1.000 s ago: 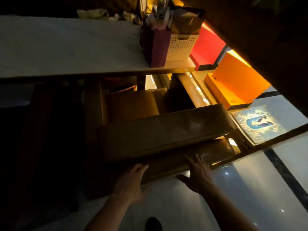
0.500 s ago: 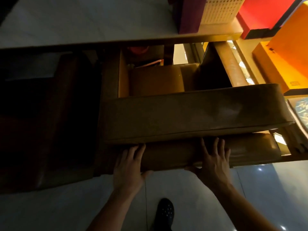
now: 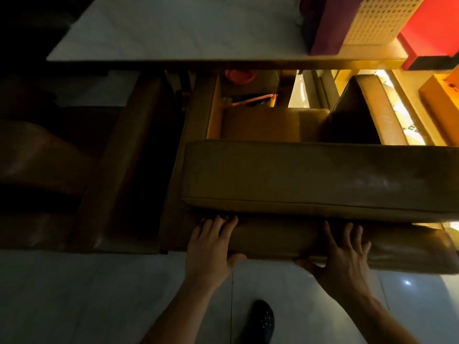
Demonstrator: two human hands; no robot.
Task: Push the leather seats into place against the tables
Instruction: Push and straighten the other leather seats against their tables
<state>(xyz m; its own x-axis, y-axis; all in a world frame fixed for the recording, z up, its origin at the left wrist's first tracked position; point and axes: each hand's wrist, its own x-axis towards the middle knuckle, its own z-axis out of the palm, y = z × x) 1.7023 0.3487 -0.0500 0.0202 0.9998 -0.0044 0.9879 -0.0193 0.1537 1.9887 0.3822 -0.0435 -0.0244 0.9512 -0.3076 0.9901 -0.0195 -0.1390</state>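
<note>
Brown leather seat (image 3: 310, 175) sits right below me, short of the pale worktop (image 3: 178, 33); its right end runs out of frame. My left hand (image 3: 211, 249) and right hand (image 3: 345, 254) lie flat, fingers spread, on its rounded near edge, thumbs tucked under. Left side's too dark to read. One dark shoe (image 3: 260, 321) on the floor tiles (image 3: 99, 294).

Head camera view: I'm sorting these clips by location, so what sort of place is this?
Probably a restaurant or café seating area, dimly lit. Leather seats stand by a pale table on a glossy tiled floor, and a perforated white basket sits on the tabletop.
</note>
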